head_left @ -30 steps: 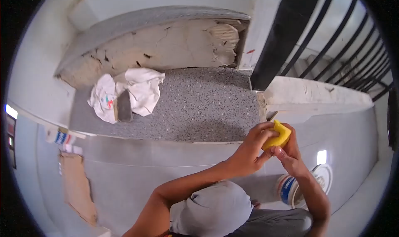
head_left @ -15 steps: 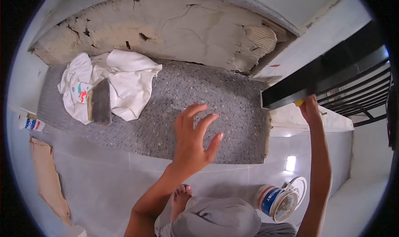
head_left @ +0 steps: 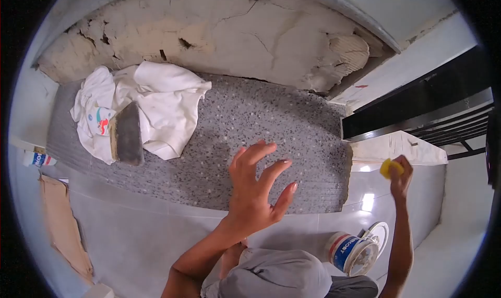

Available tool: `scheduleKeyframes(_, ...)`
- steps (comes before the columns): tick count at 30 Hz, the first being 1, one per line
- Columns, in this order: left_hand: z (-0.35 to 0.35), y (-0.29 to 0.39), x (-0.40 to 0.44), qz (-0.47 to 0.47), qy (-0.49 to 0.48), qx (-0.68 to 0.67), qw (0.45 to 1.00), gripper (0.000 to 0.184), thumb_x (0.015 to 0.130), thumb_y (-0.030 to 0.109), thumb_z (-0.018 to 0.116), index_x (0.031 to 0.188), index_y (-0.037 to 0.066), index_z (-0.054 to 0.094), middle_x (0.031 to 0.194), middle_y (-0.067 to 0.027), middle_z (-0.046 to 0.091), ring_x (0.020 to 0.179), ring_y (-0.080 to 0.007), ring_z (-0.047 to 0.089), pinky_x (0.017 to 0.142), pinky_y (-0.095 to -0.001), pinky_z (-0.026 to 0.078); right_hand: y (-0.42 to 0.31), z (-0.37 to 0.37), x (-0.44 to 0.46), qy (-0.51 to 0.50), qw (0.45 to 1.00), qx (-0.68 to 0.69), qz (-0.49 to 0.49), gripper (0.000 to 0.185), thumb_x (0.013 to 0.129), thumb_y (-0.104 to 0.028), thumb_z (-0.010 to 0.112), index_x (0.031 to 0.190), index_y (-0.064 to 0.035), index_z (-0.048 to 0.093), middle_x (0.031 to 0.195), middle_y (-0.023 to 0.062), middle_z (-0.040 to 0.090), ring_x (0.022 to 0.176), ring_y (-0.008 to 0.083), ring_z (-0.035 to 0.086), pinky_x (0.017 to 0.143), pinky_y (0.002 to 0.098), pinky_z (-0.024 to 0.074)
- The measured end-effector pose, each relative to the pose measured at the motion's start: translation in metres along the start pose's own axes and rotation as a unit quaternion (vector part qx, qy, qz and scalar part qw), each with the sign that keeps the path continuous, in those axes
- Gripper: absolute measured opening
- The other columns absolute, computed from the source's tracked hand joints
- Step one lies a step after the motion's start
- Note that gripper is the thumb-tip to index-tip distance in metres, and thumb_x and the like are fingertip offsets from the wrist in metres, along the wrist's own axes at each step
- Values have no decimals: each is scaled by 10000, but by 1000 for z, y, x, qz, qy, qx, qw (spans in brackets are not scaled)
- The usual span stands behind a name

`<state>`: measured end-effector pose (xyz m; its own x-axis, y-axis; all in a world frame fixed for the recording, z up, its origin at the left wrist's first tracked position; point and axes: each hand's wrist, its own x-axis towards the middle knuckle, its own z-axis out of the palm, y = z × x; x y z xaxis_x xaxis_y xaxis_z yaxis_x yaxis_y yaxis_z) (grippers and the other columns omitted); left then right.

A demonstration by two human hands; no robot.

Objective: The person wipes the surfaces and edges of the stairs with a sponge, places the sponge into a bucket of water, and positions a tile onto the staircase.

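My right hand (head_left: 401, 178) grips a yellow sponge (head_left: 391, 169), held out at the right, apart from the black metal railing (head_left: 376, 125) above it. Fingers spread and curved, my left hand (head_left: 261, 188) is empty over the speckled grey stone slab (head_left: 219, 141). Whether the left fingers touch the slab I cannot tell. A white cloth (head_left: 169, 107) with a small coloured print lies crumpled on the slab's left part. On the cloth rests a dark, flat block (head_left: 128, 136) with a tan side.
An open white bucket (head_left: 347, 252) with a blue label stands on the grey tiled floor, its lid (head_left: 378, 235) beside it. At the left lie torn cardboard (head_left: 62, 225) and another white tub (head_left: 37, 158). Cracked, broken plaster (head_left: 229, 31) runs behind the slab.
My right hand has come down and away from the railing with the yellow sponge, which now shows more fully. My left hand has shifted slightly right; the view has tilted a little.
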<state>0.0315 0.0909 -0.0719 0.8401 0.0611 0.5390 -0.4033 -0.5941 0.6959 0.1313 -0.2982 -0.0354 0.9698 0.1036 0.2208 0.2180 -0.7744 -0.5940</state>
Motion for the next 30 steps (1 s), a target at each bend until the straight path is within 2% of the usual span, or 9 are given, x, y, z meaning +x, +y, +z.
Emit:
scheduleKeyframes(3, 1, 3, -1, 14, -2, 18, 1000, 368, 730, 143, 661, 1069, 67, 539, 1226, -149, 417, 1167, -337, 387, 959, -470, 301, -96, 37, -25, 17, 966, -79, -246, 194, 726, -87, 619, 898, -13, 570, 875, 119, 592, 810, 227, 589, 694, 321, 497)
scheduleKeyframes(5, 6, 0, -4, 28, 6, 13, 1000, 347, 734, 149, 657, 1052, 64, 546, 1222, -148, 421, 1165, -336, 390, 953, -460, 310, -145, 55, -28, -24, 945, -151, -290, 272, 724, -98, 642, 980, -31, 575, 1047, 154, 574, 960, 303, 570, 763, 370, 514)
scheduleKeyframes(13, 4, 1, -3, 53, 70, 14, 996, 250, 763, 164, 635, 976, 48, 572, 1134, -147, 488, 1092, -321, 461, 904, -431, 372, -174, 160, 52, 121, 918, -332, -180, 278, 702, -29, 605, 978, -6, 574, 1093, 175, 520, 927, 329, 574, 720, 359, 513)
scheduleKeyframes(16, 6, -3, -5, 30, 86, -13, 996, 259, 760, 160, 635, 987, 50, 576, 1127, -145, 489, 1056, -332, 475, 893, -423, 367, -177, 154, 64, -65, 939, -329, -78, 227, 731, -56, 575, 947, 14, 571, 1025, 192, 540, 914, 350, 574, 724, 370, 497)
scheduleKeyframes(18, 3, -3, -4, 31, 91, -22, 995, 266, 781, 165, 629, 1008, 43, 566, 1118, -142, 492, 1058, -323, 478, 907, -421, 366, -198, 130, 42, -75, 988, -62, -118, 228, 766, -94, 571, 960, 25, 577, 965, 199, 561, 887, 381, 578, 751, 384, 483)
scheduleKeyframes(23, 11, 15, 1, -68, 81, -256, 961, 354, 869, 201, 568, 1168, 22, 504, 1164, -138, 494, 1139, -269, 443, 975, -379, 346, -225, 88, -25, -57, 967, 125, -212, 394, 827, -202, 551, 1137, 32, 487, 1173, 252, 453, 1034, 424, 489, 864, 444, 425)
scheduleKeyframes(25, 7, 40, 10, -189, 3, -517, 835, 433, 918, 217, 505, 1287, 9, 418, 1237, -146, 476, 1189, -221, 409, 1001, -324, 324, -227, 82, -43, -60, 963, 170, -203, 436, 839, -223, 550, 1191, 15, 454, 1233, 253, 409, 1084, 425, 455, 903, 448, 399)
scheduleKeyframes(28, -13, 52, 37, -107, -77, -357, 925, 566, 921, 234, 507, 1380, 6, 268, 1298, -163, 439, 1208, -206, 404, 1000, -298, 321, -230, 67, -56, -86, 948, 171, -255, 492, 839, -225, 567, 1255, -24, 399, 1290, 228, 348, 1165, 402, 386, 951, 451, 355)
scheduleKeyframes(30, -30, 54, 64, -16, -2, -247, 969, 542, 898, 241, 555, 1330, 2, 330, 1233, -150, 493, 1112, -213, 498, 943, -297, 384, -232, 42, -54, -28, 948, 16, -318, 452, 809, -195, 612, 1208, -39, 465, 1280, 206, 366, 1188, 383, 370, 980, 455, 333)
